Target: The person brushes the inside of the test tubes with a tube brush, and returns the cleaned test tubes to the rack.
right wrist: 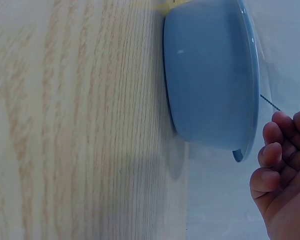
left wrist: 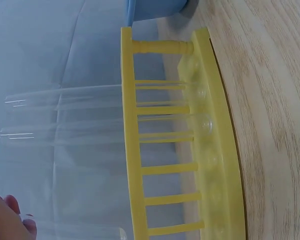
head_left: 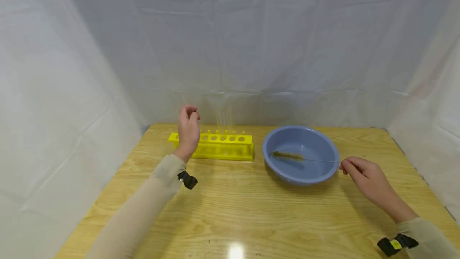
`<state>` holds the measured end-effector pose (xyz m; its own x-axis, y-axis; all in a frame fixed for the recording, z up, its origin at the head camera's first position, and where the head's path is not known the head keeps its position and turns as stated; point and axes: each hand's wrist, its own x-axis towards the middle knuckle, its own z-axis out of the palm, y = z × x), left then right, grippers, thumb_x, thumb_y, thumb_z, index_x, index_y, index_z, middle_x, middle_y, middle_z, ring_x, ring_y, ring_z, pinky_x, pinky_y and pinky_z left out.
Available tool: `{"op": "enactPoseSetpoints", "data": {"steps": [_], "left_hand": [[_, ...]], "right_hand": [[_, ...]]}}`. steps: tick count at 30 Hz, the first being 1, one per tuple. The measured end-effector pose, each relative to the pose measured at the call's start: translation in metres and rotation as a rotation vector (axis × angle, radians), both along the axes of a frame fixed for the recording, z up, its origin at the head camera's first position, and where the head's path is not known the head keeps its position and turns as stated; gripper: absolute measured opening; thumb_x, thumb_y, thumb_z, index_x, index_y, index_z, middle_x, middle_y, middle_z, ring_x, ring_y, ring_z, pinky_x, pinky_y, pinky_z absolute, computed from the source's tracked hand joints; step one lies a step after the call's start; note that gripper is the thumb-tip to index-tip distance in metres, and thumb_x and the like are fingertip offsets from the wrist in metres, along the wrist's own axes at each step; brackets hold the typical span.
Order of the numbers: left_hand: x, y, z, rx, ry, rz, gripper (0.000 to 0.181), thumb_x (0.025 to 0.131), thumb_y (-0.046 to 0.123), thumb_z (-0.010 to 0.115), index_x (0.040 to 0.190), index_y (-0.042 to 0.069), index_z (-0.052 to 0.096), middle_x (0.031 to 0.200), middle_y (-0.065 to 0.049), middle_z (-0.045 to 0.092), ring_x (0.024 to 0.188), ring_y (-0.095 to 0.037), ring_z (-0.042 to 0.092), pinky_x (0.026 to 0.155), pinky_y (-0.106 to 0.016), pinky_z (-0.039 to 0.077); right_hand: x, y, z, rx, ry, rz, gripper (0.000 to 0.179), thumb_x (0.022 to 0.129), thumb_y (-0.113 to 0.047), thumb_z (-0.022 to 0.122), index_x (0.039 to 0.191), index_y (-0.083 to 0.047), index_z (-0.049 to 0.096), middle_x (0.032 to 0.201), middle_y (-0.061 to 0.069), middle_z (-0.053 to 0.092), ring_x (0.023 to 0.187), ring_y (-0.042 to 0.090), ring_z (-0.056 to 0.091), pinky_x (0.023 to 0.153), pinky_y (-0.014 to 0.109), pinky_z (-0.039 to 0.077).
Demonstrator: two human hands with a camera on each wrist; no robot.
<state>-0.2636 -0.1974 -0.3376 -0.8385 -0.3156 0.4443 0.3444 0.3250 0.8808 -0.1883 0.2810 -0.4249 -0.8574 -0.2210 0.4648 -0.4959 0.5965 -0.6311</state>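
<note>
My left hand is raised over the left end of a yellow test tube rack. In the left wrist view its fingertips pinch the upper end of a clear test tube, whose rounded bottom is close to the rack's top bar. Two other clear test tubes stand in the rack's holes toward the basin side. My right hand pinches the wire handle end of a test tube brush. The brush's brown bristles lie over the inside of a blue basin, its wire crossing the right rim.
Rack and basin stand side by side toward the back of a wooden table. White sheeting hangs behind the table and along both sides.
</note>
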Motion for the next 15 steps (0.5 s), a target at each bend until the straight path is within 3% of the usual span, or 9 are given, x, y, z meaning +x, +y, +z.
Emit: {"op": "enactPoseSetpoints", "data": {"steps": [3,8,15], "left_hand": [[-0.002,-0.002,-0.002,0.005,-0.002,0.029,0.018,0.104,0.013,0.041,0.116,0.003,0.051,0.105,-0.012,0.052,0.097,-0.032,0.05,0.082,-0.034,0.041],[-0.002,-0.001,-0.002,0.0,0.012,0.049,0.02,0.106,0.012,0.043,0.12,0.0,0.05,0.114,-0.018,0.052,0.101,-0.025,0.05,0.088,-0.034,0.043],[-0.006,-0.005,-0.011,-0.022,-0.003,0.065,0.019,0.106,0.013,0.048,0.122,0.003,0.052,0.113,-0.013,0.054,0.105,-0.026,0.055,0.093,-0.038,0.046]], "right_hand": [[-0.001,0.0,-0.001,0.003,0.002,0.002,0.019,0.103,-0.01,0.054,0.091,-0.015,0.067,0.075,-0.005,0.059,0.053,0.008,0.042,0.047,0.023,0.036],[-0.002,0.0,-0.003,0.002,0.015,0.012,0.019,0.103,-0.009,0.055,0.09,-0.016,0.066,0.075,-0.006,0.058,0.053,0.008,0.042,0.048,0.023,0.036],[-0.002,0.001,-0.003,-0.005,0.001,-0.002,0.02,0.104,-0.011,0.053,0.09,-0.016,0.067,0.075,-0.006,0.058,0.053,0.008,0.043,0.047,0.024,0.037]]}}
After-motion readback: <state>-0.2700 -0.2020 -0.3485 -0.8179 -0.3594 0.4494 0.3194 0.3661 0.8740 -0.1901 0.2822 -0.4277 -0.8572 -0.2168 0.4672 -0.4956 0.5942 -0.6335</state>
